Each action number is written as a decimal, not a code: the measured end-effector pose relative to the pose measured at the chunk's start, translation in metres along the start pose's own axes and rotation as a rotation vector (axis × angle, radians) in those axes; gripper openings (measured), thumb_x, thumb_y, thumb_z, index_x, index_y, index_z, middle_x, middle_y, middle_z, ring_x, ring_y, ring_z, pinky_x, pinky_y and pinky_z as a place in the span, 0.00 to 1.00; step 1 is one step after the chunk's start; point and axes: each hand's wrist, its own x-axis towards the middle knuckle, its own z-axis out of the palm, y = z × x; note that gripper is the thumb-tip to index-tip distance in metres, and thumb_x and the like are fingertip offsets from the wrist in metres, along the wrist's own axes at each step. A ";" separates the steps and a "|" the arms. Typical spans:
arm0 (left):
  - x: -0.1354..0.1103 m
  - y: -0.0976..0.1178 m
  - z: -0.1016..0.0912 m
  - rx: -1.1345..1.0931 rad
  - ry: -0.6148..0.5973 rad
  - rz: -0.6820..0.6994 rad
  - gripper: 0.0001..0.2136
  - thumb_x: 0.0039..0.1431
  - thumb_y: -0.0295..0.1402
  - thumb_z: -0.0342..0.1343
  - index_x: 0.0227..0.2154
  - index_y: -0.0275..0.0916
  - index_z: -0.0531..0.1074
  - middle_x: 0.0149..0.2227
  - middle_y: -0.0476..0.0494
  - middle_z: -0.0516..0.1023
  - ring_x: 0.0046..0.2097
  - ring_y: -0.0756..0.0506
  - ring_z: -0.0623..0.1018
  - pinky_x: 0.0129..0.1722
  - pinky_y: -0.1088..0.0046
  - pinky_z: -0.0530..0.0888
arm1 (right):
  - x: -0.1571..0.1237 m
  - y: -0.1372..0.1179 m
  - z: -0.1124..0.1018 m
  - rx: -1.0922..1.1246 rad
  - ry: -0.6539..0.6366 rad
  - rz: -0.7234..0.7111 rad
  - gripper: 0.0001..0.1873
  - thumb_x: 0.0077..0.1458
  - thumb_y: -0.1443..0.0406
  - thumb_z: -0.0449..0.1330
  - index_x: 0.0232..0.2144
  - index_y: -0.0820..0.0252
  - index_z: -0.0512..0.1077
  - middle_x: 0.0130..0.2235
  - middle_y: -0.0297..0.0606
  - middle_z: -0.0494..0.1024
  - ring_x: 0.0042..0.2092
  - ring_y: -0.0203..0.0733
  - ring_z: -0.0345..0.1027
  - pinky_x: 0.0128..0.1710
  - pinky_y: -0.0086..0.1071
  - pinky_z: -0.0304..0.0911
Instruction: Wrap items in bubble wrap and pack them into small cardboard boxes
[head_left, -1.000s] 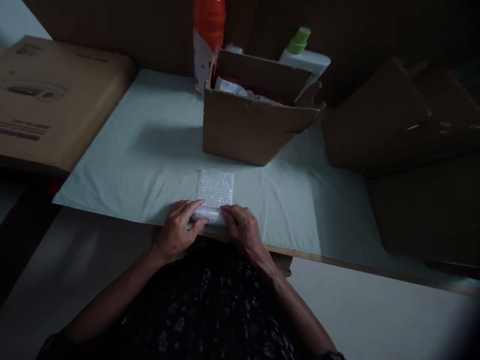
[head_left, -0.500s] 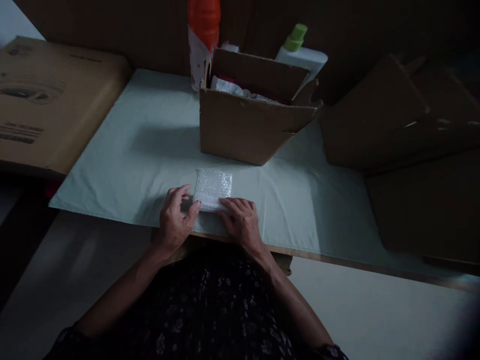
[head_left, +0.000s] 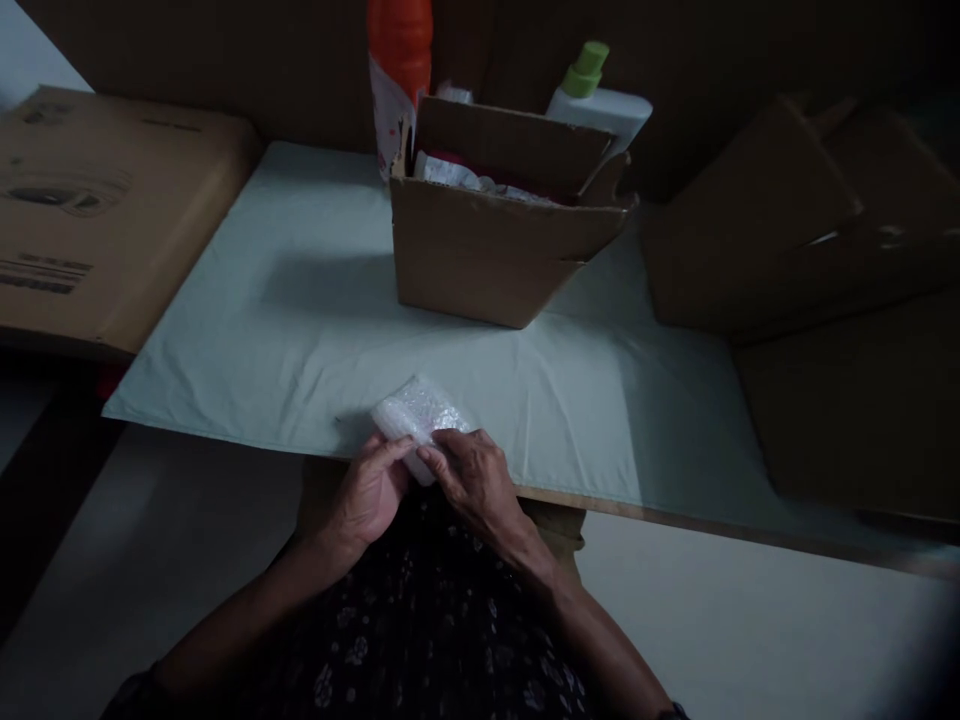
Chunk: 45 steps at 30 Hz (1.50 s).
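A piece of clear bubble wrap point(head_left: 426, 405), folded over along its near part, is held between my two hands at the table's front edge. My left hand point(head_left: 373, 490) grips it from the left and below, thumb on top. From the right, my right hand point(head_left: 476, 475) pinches it, with thumb and fingers close to the left thumb. The wrap is tilted and its near end overhangs the edge, close to my body. Whether anything lies inside the fold, I cannot tell.
An open cardboard box point(head_left: 495, 250) with packets inside stands on the pale green cloth point(head_left: 315, 320). Behind it are an orange-topped bottle point(head_left: 401, 60) and a white bottle with a green cap point(head_left: 600, 105). A printed carton point(head_left: 112, 220) lies left; more cardboard boxes point(head_left: 750, 230) stand right.
The bubble wrap, flat on the cloth before, has been lifted, turned and drawn toward my body. Both hands have moved nearer me and closed on it.
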 end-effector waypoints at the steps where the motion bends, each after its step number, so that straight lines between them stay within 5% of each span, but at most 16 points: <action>1: 0.001 -0.002 0.001 -0.022 0.006 -0.019 0.12 0.45 0.33 0.70 0.34 0.39 0.79 0.36 0.48 0.83 0.42 0.45 0.80 0.51 0.66 0.74 | -0.001 -0.001 0.001 -0.035 -0.009 -0.004 0.19 0.70 0.56 0.52 0.36 0.60 0.78 0.31 0.40 0.82 0.32 0.42 0.72 0.36 0.34 0.61; 7: -0.002 -0.013 0.002 -0.093 0.042 -0.067 0.12 0.44 0.33 0.72 0.32 0.37 0.78 0.38 0.47 0.83 0.40 0.47 0.79 0.47 0.70 0.74 | -0.005 0.002 -0.002 -0.161 0.074 -0.065 0.20 0.71 0.57 0.50 0.32 0.60 0.75 0.29 0.39 0.79 0.31 0.40 0.70 0.38 0.35 0.56; 11: -0.007 -0.013 0.001 -0.054 0.079 -0.068 0.14 0.46 0.35 0.71 0.36 0.37 0.79 0.39 0.45 0.84 0.41 0.44 0.80 0.46 0.66 0.76 | -0.002 0.011 -0.020 0.087 0.238 0.057 0.21 0.67 0.52 0.54 0.46 0.62 0.75 0.41 0.43 0.80 0.39 0.43 0.72 0.42 0.37 0.61; 14: -0.009 -0.013 0.002 0.003 0.073 -0.090 0.15 0.45 0.38 0.71 0.35 0.36 0.79 0.36 0.42 0.83 0.43 0.39 0.81 0.47 0.62 0.77 | 0.000 0.014 -0.028 0.440 0.067 0.182 0.25 0.64 0.49 0.55 0.52 0.61 0.72 0.42 0.41 0.79 0.40 0.42 0.72 0.38 0.34 0.65; 16: -0.010 -0.014 0.003 0.033 0.065 -0.057 0.16 0.45 0.38 0.71 0.35 0.35 0.79 0.35 0.42 0.83 0.44 0.38 0.82 0.46 0.62 0.77 | -0.001 0.013 -0.024 0.550 -0.029 0.193 0.21 0.63 0.50 0.57 0.45 0.61 0.74 0.37 0.38 0.79 0.37 0.41 0.72 0.35 0.32 0.65; 19: -0.009 -0.017 0.007 0.069 0.110 0.033 0.16 0.44 0.39 0.72 0.35 0.35 0.79 0.33 0.43 0.83 0.41 0.40 0.82 0.44 0.64 0.77 | -0.005 0.008 -0.011 0.424 0.079 0.122 0.13 0.62 0.56 0.58 0.34 0.60 0.74 0.30 0.35 0.76 0.32 0.38 0.68 0.33 0.31 0.63; 23: -0.008 -0.020 0.008 0.081 0.187 0.152 0.17 0.44 0.40 0.72 0.35 0.37 0.78 0.33 0.48 0.82 0.37 0.45 0.81 0.40 0.70 0.75 | -0.009 0.007 0.001 0.272 0.208 0.052 0.10 0.63 0.62 0.56 0.36 0.59 0.75 0.31 0.37 0.78 0.31 0.38 0.69 0.34 0.31 0.64; 31: -0.006 -0.029 0.009 0.100 0.251 0.218 0.17 0.45 0.41 0.72 0.35 0.38 0.77 0.32 0.51 0.81 0.34 0.49 0.78 0.37 0.74 0.73 | -0.016 0.002 0.010 0.096 0.200 -0.028 0.12 0.64 0.64 0.53 0.42 0.61 0.75 0.34 0.41 0.81 0.31 0.39 0.72 0.32 0.31 0.66; 35: -0.007 -0.028 0.005 0.147 0.265 0.247 0.15 0.49 0.41 0.69 0.36 0.39 0.75 0.32 0.51 0.80 0.33 0.49 0.77 0.36 0.74 0.72 | -0.021 -0.004 0.007 0.115 0.151 0.058 0.11 0.64 0.64 0.53 0.41 0.60 0.74 0.30 0.37 0.80 0.28 0.38 0.71 0.30 0.30 0.65; 41: -0.011 -0.020 0.003 0.386 0.313 0.409 0.12 0.55 0.38 0.67 0.40 0.43 0.74 0.32 0.52 0.76 0.34 0.49 0.74 0.36 0.76 0.70 | -0.021 -0.008 0.006 0.170 0.123 -0.051 0.19 0.64 0.57 0.58 0.51 0.64 0.71 0.39 0.45 0.81 0.36 0.44 0.74 0.36 0.34 0.70; 45: -0.009 -0.021 0.005 0.330 0.171 0.404 0.16 0.56 0.38 0.66 0.47 0.45 0.74 0.41 0.49 0.79 0.43 0.45 0.77 0.45 0.73 0.71 | -0.014 0.002 0.007 0.155 0.132 -0.061 0.17 0.64 0.61 0.56 0.52 0.63 0.71 0.39 0.44 0.80 0.37 0.44 0.73 0.37 0.36 0.71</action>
